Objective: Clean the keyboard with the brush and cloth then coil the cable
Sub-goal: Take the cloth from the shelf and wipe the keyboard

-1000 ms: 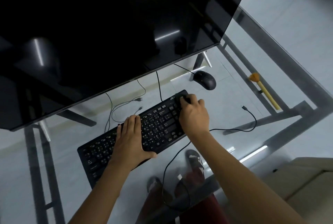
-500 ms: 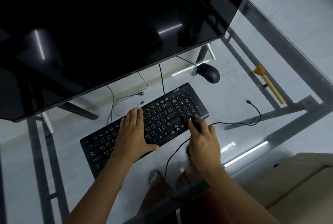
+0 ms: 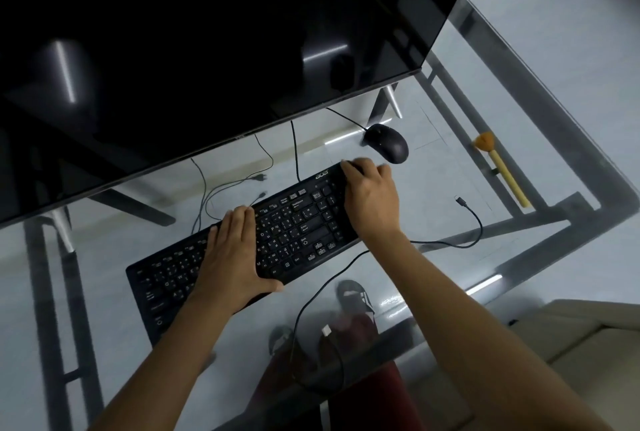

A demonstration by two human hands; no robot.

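Observation:
A black keyboard (image 3: 298, 229) lies slanted on the glass table (image 3: 433, 167). My left hand (image 3: 235, 257) rests flat on its middle keys, thumb hooked over the front edge. My right hand (image 3: 370, 198) is at the keyboard's far right corner, fingers curled over something dark that looks like a cloth, mostly hidden. A black cable (image 3: 474, 226) trails uncoiled from under my right wrist across the glass, ending in a plug. The brush (image 3: 502, 170), with a wooden handle and orange bristles, lies to the right, apart from both hands.
A large dark monitor (image 3: 207, 49) overhangs the back of the table. A black mouse (image 3: 388, 143) sits just beyond my right hand. Thin cables lie behind the keyboard. My feet show through the glass. A beige seat (image 3: 571, 333) stands at lower right.
My right hand went from the keyboard's far right corner down to its near right edge and back up to the far corner. My left hand stayed flat on the keys.

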